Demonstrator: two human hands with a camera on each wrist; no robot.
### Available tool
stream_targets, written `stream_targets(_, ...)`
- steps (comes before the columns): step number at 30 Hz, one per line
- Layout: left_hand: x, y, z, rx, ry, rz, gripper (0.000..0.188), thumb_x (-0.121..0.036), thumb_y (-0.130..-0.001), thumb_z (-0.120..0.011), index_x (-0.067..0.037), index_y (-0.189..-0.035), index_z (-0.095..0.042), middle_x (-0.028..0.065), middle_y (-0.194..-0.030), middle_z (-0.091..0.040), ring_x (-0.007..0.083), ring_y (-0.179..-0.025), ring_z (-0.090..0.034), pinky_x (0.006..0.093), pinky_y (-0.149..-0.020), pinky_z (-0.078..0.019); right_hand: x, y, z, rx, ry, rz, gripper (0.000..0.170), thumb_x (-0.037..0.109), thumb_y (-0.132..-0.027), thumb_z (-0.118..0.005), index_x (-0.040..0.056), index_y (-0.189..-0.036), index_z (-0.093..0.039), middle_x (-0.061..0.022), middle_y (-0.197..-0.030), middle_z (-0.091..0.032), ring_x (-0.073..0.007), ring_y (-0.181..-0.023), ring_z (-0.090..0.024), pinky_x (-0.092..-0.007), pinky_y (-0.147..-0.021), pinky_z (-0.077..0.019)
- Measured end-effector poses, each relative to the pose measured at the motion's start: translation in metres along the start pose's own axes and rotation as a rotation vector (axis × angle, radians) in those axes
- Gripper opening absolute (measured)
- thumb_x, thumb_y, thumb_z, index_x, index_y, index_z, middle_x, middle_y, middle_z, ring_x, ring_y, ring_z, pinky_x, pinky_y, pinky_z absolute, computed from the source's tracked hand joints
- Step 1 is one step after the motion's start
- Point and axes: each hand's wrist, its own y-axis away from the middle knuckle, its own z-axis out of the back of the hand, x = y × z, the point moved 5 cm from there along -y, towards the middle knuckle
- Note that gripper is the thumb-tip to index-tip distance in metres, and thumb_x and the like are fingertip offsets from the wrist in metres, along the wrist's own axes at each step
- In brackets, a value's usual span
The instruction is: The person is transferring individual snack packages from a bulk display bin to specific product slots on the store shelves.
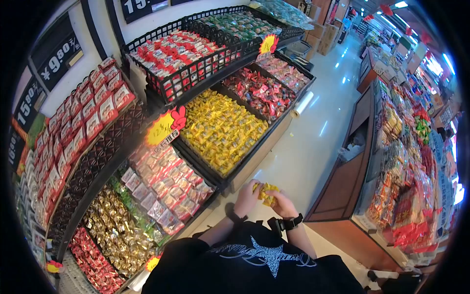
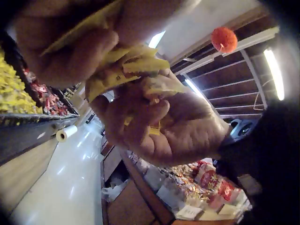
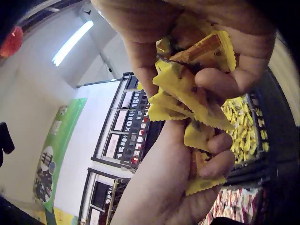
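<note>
Several yellow-wrapped candies are bunched between my two hands, in front of my chest. My left hand curls its fingers round some of them; the right wrist view has this left hand below, with yellow wrappers poking out between its fingers. From the other side my right hand holds more of the candies, thumb and fingers bent about them. In the left wrist view the right hand faces the camera, small wrappers under its curled fingers. The palms hide part of the bunch.
A bin of like yellow candies stands ahead to the left, beside a bin of red-wrapped ones. Black crates rise behind. Along the right runs a wooden counter heaped with packets, across a shiny aisle floor.
</note>
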Motion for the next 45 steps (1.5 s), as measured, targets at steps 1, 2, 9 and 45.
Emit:
stream_targets(1,-0.001,-0.02,0.001,0.023,0.037,0.052,0.02,-0.021,-0.089,-0.056,-0.003,-0.097,-0.057,0.0203,-0.088,-0.06,0.0369,-0.084,-0.058,0.0404,-0.07,-0.0449,0.013,-0.015,-0.002,0.001,0.022,0.004,0.023,0.009,-0.081,-0.061,0.0009,-0.102,-0.058,-0.006,-0.091,-0.063,-0.0158,-0.08,-0.061,-0.0278,-0.068,-0.05)
stream_targets(2,-0.004,-0.039,0.005,0.037,0.011,0.056,0.026,-0.026,-0.09,-0.054,-0.002,-0.098,-0.056,0.0208,-0.088,-0.062,0.0373,-0.084,-0.059,0.0402,-0.071,-0.0452,0.024,-0.031,0.0,0.011,0.043,0.003,0.023,0.009,-0.081,-0.061,0.0004,-0.102,-0.058,-0.0068,-0.092,-0.064,-0.0167,-0.081,-0.062,-0.0283,-0.07,-0.0508)
stream_targets(9,0.03,-0.122,0.011,0.265,0.554,0.4,0.026,-0.025,-0.094,-0.043,-0.011,-0.113,-0.054,-0.0013,-0.079,-0.053,0.0062,-0.061,-0.046,0.0222,-0.047,-0.0356,0.068,-0.109,-0.009,0.046,0.048,-0.022,0.023,0.011,-0.082,-0.061,0.002,-0.103,-0.059,-0.004,-0.092,-0.063,-0.0137,-0.078,-0.06,-0.0284,-0.068,-0.0493)
stream_targets(45,0.17,-0.213,0.127,-0.97,-0.242,0.85,0.049,-0.031,-0.079,-0.069,0.001,-0.114,-0.057,0.0174,-0.095,-0.065,0.03,-0.08,-0.063,0.0389,-0.071,-0.0507,-0.011,-0.432,-0.096,0.384,1.591,0.06,0.048,0.031,-0.068,-0.07,-0.0045,-0.099,-0.062,-0.0178,-0.067,-0.062,-0.0263,-0.062,-0.061,-0.0373,-0.059,-0.0484)
